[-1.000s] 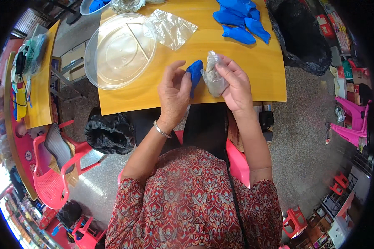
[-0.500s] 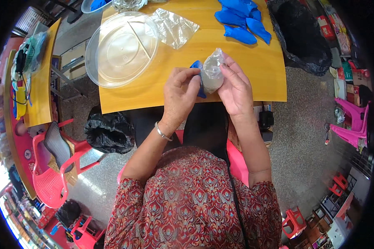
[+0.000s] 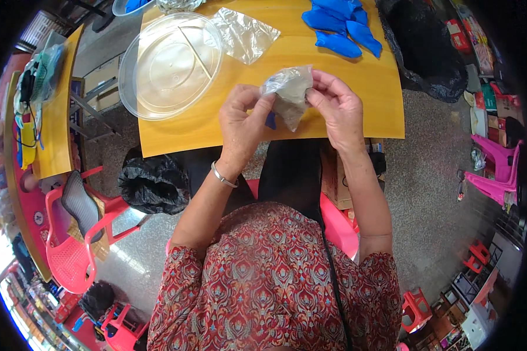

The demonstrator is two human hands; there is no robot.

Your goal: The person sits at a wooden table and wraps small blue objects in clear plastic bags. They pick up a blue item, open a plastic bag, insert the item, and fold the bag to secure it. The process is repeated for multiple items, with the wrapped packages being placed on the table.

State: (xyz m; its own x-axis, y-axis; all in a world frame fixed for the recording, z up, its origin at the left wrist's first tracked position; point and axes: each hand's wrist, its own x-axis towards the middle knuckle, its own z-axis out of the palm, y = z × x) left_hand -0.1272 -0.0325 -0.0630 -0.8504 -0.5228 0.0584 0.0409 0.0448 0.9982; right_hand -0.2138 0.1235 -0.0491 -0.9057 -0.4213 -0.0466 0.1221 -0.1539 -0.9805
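A small clear plastic bag (image 3: 291, 98) with something greyish in it is stretched between my two hands above the table's near edge. Its upper left corner is pinched between the thumb and fingers of my left hand (image 3: 241, 120). On the other side, my right hand (image 3: 341, 111) grips the bag's right edge with thumb and fingertips. A bit of blue material (image 3: 270, 121) shows below the left fingertips. Most of it is hidden behind the bag and hand, so I cannot tell whether the left hand holds it too.
On the yellow table (image 3: 184, 131) lie a round clear plastic lid (image 3: 158, 88) with a thin stick across it, a flat clear bag (image 3: 249, 38) and several blue pieces (image 3: 336, 44). Black bags (image 3: 155, 184) stand by the table's left and right sides. A pink chair (image 3: 70, 257) is at left.
The bag, bunched in my right hand before, is now spread between both hands. My left fingers have moved from the blue piece onto the bag's corner, and the blue piece is mostly covered.
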